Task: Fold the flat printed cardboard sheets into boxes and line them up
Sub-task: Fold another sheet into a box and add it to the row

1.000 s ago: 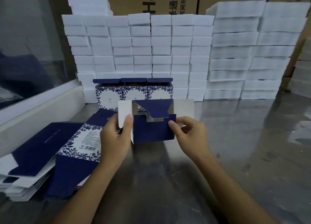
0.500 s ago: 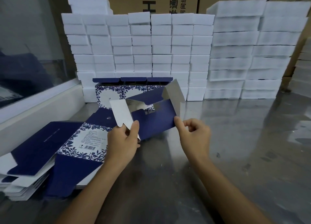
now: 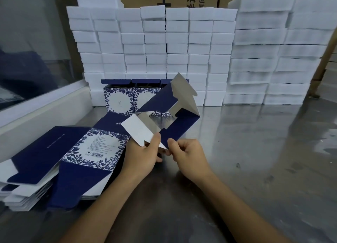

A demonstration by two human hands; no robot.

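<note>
The grey, glossy metal worktop [image 3: 255, 151] is carrying everything, and the wall of stacked white foam blocks [image 3: 182, 42] along its far edge is serving as a backstop. Standing against the base of that wall is the row of finished navy boxes with blue-and-white floral panels [image 3: 125, 96], side by side, their lids up, probably so each new box can be slid in next to the last. The pile of flat navy printed cardboard sheets [image 3: 54, 160] is lying at the left, just beside the left forearm, within easy reach for the next pick. The half-opened navy cardboard sheet with silver inner faces [image 3: 179, 126] is being held tilted above the worktop, in front of the row, so its flaps hang free for folding. The left hand [image 3: 144, 157] is pinching its white flap between thumb and fingers; the right hand [image 3: 189, 155] is pinching the navy panel's lower corner, fingers curled.
</note>
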